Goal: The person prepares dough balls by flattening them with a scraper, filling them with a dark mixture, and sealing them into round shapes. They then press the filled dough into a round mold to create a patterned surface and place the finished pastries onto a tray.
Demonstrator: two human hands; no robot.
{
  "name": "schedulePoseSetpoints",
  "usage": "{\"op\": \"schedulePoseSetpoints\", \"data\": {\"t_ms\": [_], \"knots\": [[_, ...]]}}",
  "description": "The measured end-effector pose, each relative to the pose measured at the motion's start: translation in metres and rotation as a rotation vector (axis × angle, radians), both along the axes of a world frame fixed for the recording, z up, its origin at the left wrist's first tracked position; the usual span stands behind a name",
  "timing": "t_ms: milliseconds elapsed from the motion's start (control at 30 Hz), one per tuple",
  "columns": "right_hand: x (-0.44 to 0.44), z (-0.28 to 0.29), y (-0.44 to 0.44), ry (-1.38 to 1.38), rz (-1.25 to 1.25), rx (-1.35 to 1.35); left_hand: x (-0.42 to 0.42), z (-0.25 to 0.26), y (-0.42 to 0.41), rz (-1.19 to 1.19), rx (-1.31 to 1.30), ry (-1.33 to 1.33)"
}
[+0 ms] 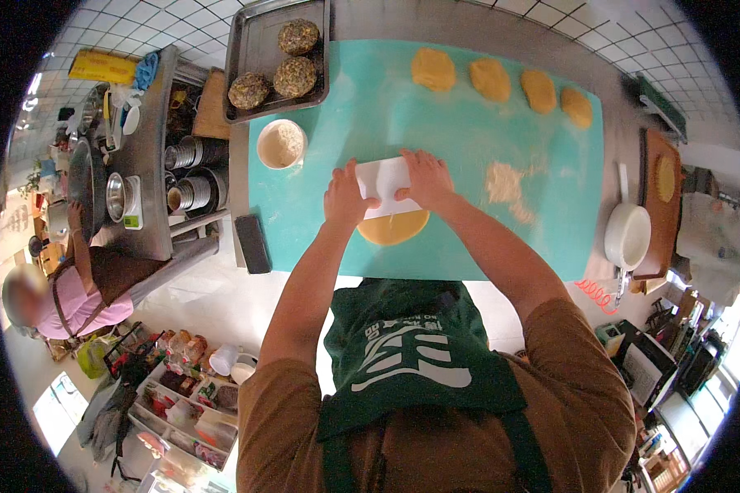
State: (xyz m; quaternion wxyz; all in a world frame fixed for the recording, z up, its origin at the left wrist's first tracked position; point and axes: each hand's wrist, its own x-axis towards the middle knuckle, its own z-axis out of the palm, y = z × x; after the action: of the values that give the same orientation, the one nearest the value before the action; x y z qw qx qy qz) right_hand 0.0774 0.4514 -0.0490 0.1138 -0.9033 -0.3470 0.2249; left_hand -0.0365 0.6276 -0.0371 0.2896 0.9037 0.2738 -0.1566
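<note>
My left hand (pixel 346 194) and my right hand (pixel 427 179) grip the two sides of a white flat scraper or sheet (pixel 385 185). Its near edge lies over a flattened round of yellow dough (pixel 394 228) on the turquoise mat (pixel 376 117); the far part of the round is hidden. Several pieces of yellow dough (pixel 433 69) stand in a row along the mat's far right side. Flour (pixel 507 183) is scattered to the right of my right hand. A white tub of flour (pixel 282 144) stands to the left, beyond my left hand.
A dark metal baking tray (pixel 253 37) with speckled balls (pixel 295 77) overlaps the mat's far left corner. A black phone (pixel 253 244) lies at the near left corner. At right are a white pan (pixel 628 236) and a brown tray (pixel 652 215). Another person (pixel 86 289) works at the left counter.
</note>
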Motion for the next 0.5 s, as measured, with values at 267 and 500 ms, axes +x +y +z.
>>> {"op": "schedulePoseSetpoints", "data": {"t_ms": [267,500], "knots": [[0.010,-0.005,0.015,0.052,-0.039,-0.186,0.008,-0.017,0.003,-0.040,0.031,0.024],[0.014,0.004,0.026,0.047,-0.029,-0.146,0.018,0.004,0.008,-0.093,0.103,0.037]]}}
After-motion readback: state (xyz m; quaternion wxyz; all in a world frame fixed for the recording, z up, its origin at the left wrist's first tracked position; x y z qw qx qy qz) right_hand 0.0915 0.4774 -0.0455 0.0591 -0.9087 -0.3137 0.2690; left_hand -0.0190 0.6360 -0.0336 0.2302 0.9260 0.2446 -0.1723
